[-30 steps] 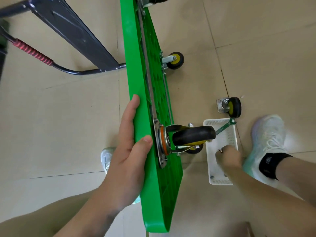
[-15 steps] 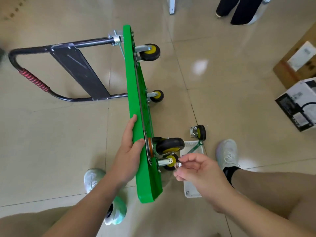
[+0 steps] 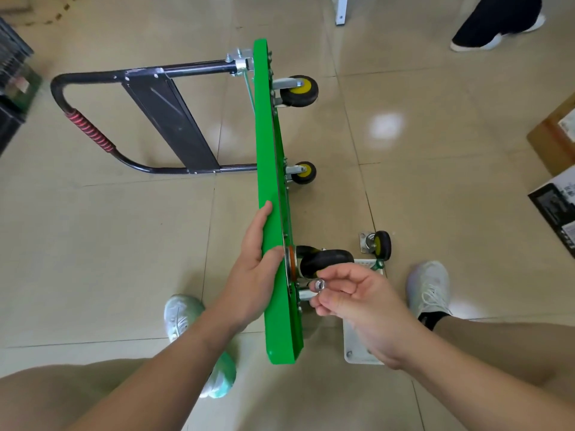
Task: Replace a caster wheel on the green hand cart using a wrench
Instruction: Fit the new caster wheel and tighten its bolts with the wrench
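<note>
Cart on edge, nut at the new caster.
The green hand cart (image 3: 273,213) stands on its long edge, underside to the right, which exposes the mounting plate. The left hand (image 3: 255,275) grips the upper edge, thumb over, to hold it upright. The right hand (image 3: 357,303) pinches a small silver nut (image 3: 320,286) just beside the black caster wheel (image 3: 326,262), likely for threading. The removed caster (image 3: 378,245) lies beyond the white tray (image 3: 357,346). The wrench (image 3: 380,265) there is mostly hidden. The wheel crowds access.
</note>
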{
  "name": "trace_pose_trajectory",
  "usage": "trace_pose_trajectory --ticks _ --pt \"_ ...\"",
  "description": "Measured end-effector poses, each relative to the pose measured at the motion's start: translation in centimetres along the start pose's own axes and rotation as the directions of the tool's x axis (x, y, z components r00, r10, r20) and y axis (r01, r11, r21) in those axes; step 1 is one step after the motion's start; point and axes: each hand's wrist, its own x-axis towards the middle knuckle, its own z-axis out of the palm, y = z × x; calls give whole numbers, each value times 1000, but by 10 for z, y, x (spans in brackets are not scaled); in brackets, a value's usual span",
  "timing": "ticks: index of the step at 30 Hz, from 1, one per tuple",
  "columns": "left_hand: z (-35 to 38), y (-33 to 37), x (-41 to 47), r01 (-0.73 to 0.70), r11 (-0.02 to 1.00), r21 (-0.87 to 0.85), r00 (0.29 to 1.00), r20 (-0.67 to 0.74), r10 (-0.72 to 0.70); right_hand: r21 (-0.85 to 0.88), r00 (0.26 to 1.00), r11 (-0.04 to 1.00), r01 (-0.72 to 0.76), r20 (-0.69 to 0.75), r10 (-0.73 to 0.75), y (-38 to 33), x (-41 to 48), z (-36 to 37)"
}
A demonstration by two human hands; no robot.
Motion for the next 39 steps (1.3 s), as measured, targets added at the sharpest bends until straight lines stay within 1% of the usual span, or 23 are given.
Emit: trace_pose_trajectory --ticks 3,10,16,21,25,29,33,36,39 --pt "1 0 1 -3 1000 -11 1000 -9 3 -124 997 991 43 -54 -50 3 5 2" --pt "1 -9 5 -24 999 -25 1000 -19 24 -265 986 962 69 -128 -106 24 18 19" --pt "1 -11 6 -17 1000 -22 1000 -23 17 -327 985 938 111 -89 -148 27 23 25" --pt "0 -9 5 -12 1000 -20 1000 -21 12 -332 988 935 127 -39 -149 27 26 25" --pt "0 -8 5 -15 1000 -27 1000 -21 14 -328 988 935 133 -33 -152 31 28 23" --pt "0 -6 3 -8 1000 -23 1000 -12 8 -394 986 908 146 -19 -167 35 27 19" --pt "1 -2 2 0 1000 -18 1000 -12 0 -440 984 888 137 -40 -172 33 25 21" --pt "3 2 1 19 999 -40 1000 -17 -19 -503 980 853 140 -55 -194 31 23 22" --pt "3 5 -1 28 999 -36 1000 -8 -28 -567 977 808 158 -28 -211 28 20 22"
